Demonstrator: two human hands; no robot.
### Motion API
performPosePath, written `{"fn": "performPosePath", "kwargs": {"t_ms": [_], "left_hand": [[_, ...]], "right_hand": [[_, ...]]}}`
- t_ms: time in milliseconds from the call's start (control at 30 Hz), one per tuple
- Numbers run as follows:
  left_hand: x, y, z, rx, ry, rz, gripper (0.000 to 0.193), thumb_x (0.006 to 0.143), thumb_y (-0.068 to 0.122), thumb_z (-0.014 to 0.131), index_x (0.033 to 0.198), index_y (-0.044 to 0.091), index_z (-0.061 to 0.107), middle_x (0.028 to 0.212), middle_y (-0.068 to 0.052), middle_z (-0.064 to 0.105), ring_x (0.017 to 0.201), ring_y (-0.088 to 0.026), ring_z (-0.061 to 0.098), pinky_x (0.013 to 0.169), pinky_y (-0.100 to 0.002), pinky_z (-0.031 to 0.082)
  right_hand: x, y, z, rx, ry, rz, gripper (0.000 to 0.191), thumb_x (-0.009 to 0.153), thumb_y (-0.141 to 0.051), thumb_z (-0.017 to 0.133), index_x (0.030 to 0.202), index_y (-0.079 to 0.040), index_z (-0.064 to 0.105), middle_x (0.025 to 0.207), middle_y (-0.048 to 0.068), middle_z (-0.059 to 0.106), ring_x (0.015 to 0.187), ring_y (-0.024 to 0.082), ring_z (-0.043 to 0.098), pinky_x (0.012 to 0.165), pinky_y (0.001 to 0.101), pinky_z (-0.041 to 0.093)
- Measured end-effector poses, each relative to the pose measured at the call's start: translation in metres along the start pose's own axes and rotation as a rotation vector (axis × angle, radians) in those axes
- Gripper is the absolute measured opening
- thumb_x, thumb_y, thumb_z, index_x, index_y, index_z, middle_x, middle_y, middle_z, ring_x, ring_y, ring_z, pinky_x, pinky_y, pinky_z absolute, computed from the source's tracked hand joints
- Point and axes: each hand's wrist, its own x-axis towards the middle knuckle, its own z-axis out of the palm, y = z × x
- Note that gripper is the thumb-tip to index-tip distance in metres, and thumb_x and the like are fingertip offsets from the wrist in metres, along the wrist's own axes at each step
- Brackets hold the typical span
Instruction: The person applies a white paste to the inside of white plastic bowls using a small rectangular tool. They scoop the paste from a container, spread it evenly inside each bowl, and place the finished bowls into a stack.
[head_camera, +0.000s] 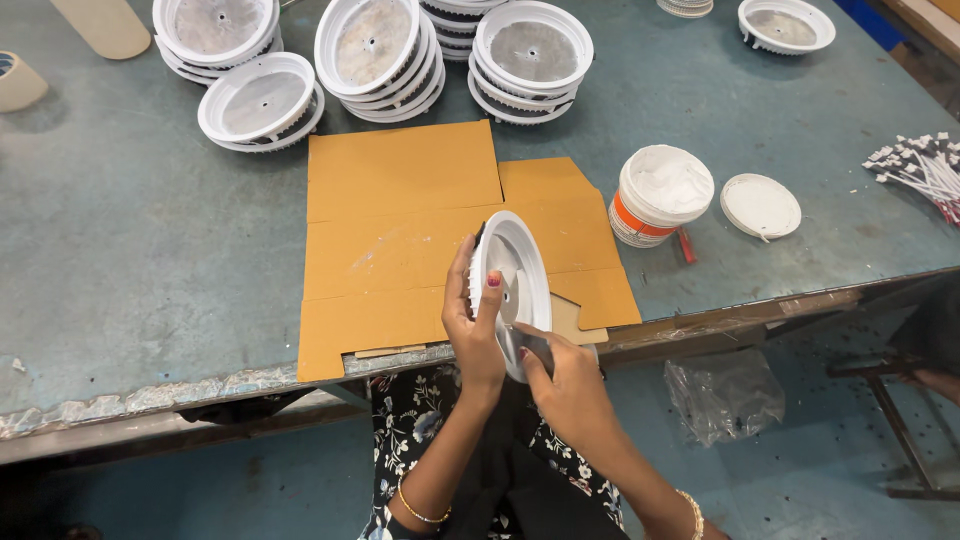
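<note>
Lower centre of frame: left hand (472, 322) grips one white round housing (511, 285) by its rim, tilted on edge; right hand (560, 385) pinches its lower edge. Behind: one cardboard sheet (400, 200), one open white paste tub (660, 195), one lid (760, 206), four housing stacks (380, 50) along the top.

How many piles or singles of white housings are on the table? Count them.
7 piles: four clustered far left, one half hidden behind them, one cut at the top edge, one far right. More may lie off frame.
</note>
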Motion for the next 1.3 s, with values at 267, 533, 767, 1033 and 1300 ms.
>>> {"fn": "performPosePath", "kwargs": {"t_ms": [267, 533, 767, 1033, 1300], "left_hand": [[-0.001, -0.004, -0.015, -0.053, 0.021, -0.023, 0.057, 0.098, 0.019, 0.062, 0.148, -0.005, 0.048, 0.139, -0.019, 0.061, 0.123, -0.021, 0.061, 0.106, -0.033, 0.047], [0.008, -0.016, -0.024, -0.174, 0.03, -0.029, 0.058, 0.097, 0.017, 0.063, 0.149, -0.006, 0.049, 0.135, -0.02, 0.063, 0.119, -0.021, 0.062, 0.104, -0.032, 0.047], [0.005, -0.016, -0.025, -0.196, 0.08, -0.051, 0.059, 0.097, 0.02, 0.062, 0.149, -0.005, 0.048, 0.134, -0.02, 0.064, 0.12, -0.021, 0.063, 0.105, -0.034, 0.048], [0.0, -0.01, -0.028, -0.179, 0.09, -0.039, 0.058, 0.097, 0.018, 0.061, 0.149, -0.004, 0.048, 0.133, -0.02, 0.064, 0.117, -0.02, 0.064, 0.102, -0.032, 0.049], [-0.002, -0.008, -0.03, -0.175, 0.063, -0.011, 0.056, 0.096, 0.017, 0.061, 0.147, -0.004, 0.049, 0.134, -0.018, 0.065, 0.12, -0.02, 0.063, 0.105, -0.031, 0.047]], "right_hand": [[0.079, 0.014, -0.009, 0.006, 0.127, -0.224, 0.03, 0.093, -0.009, 0.064, 0.122, -0.003, 0.072, 0.103, 0.02, 0.078, 0.091, 0.024, 0.077, 0.084, 0.0335, 0.057], [0.063, 0.043, 0.011, -0.073, 0.079, -0.341, 0.035, 0.088, 0.009, 0.055, 0.117, -0.001, 0.073, 0.114, 0.018, 0.075, 0.105, 0.033, 0.073, 0.092, 0.0369, 0.055], [0.015, 0.014, 0.003, -0.097, -0.141, -0.121, 0.039, 0.086, 0.008, 0.053, 0.118, -0.005, 0.073, 0.105, 0.016, 0.075, 0.094, 0.029, 0.075, 0.085, 0.0351, 0.056], [0.107, 0.022, 0.01, -0.016, 0.153, -0.392, 0.028, 0.091, -0.003, 0.061, 0.116, -0.003, 0.074, 0.108, 0.018, 0.077, 0.097, 0.029, 0.077, 0.087, 0.0367, 0.058], [0.071, 0.041, 0.036, -0.331, 0.249, -0.328, 0.029, 0.089, -0.009, 0.063, 0.115, -0.001, 0.074, 0.102, 0.023, 0.073, 0.092, 0.041, 0.07, 0.082, 0.0458, 0.054]]}}
